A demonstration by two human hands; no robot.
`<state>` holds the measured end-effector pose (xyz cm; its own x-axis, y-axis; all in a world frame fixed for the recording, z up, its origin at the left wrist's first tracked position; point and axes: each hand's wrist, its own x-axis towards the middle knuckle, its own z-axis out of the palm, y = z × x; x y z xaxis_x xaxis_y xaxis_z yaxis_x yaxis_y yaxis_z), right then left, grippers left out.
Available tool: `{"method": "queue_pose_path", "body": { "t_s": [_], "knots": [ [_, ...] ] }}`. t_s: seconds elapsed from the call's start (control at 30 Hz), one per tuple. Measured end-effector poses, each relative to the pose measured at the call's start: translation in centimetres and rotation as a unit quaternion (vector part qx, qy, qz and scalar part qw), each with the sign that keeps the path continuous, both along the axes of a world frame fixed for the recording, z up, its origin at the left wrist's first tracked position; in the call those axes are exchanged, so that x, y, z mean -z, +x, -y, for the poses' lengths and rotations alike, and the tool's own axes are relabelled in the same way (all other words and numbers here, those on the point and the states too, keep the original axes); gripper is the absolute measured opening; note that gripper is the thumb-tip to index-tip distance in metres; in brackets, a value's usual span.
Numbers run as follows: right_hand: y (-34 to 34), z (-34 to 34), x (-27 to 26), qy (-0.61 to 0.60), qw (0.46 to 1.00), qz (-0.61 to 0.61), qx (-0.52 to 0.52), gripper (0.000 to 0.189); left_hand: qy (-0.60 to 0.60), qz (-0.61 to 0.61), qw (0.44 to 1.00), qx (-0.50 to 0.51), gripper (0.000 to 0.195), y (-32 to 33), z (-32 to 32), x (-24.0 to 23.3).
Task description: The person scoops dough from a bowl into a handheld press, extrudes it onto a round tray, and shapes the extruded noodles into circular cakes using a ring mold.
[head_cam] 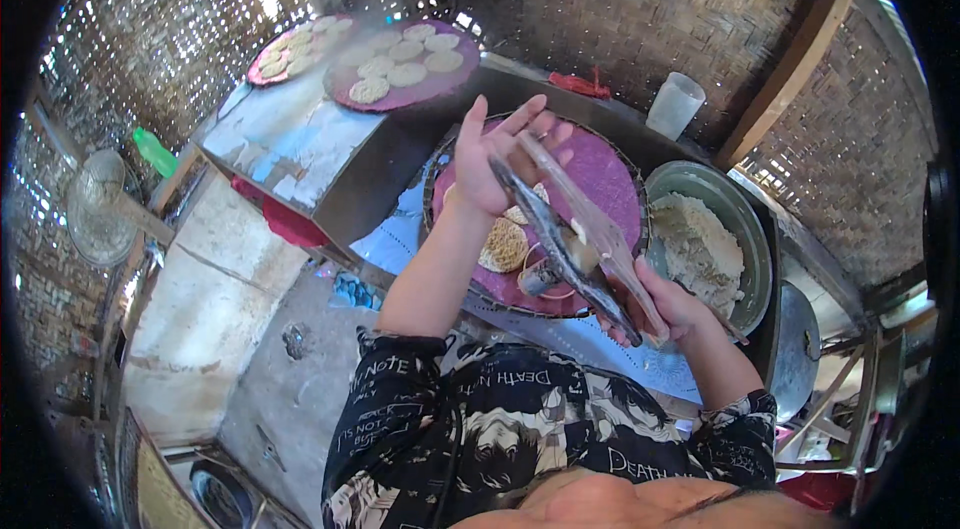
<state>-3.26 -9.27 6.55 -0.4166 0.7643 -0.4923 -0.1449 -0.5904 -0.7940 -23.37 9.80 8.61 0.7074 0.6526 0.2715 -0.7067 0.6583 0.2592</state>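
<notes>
My right hand (pixel 670 298) grips the near end of a two-armed lever tool, probably a dough press. One arm is a dark, worn bar (pixel 551 240); the other is a pale wooden bar (pixel 589 218). A short cylinder (pixel 540 278) shows beside the dark bar. My left hand (pixel 491 165) has its palm up and fingers spread behind the tool's far ends; whether it touches them is unclear. Below is a round woven tray (pixel 611 176) lined with purple mesh, holding a round of stranded dough (pixel 502 245) and other pieces partly hidden by the tool and my left arm.
A green basin (pixel 761 251) of pale dough (pixel 701 251) sits at right, a plastic cup (pixel 675 107) behind it. Two trays of dough rounds, one pink (pixel 262 75) and one purple (pixel 457 83), rest at upper left. A metal lid (pixel 795 349) leans at right.
</notes>
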Motion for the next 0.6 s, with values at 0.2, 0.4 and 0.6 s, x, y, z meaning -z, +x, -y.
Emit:
{"method": "queue_pose_path", "body": {
  "t_s": [0.2, 0.4, 0.6],
  "knots": [
    [1.9, -1.2, -0.9, -0.039, 0.992, 0.114, 0.032, 0.066, -0.019, 0.032, 0.999, -0.04, 0.053, 2.9, -1.1, 4.6],
    [1.6, -1.0, -1.8, -0.04, 0.977, 0.207, 0.034, 0.065, -0.054, -0.003, 0.995, -0.083, 0.049, 3.0, -0.3, 6.6],
    [0.6, -2.3, 0.7, 0.008, 0.972, 0.233, 0.004, 0.064, -0.052, -0.059, 0.986, -0.147, 0.049, 0.9, -0.7, 5.2]
  ]
}}
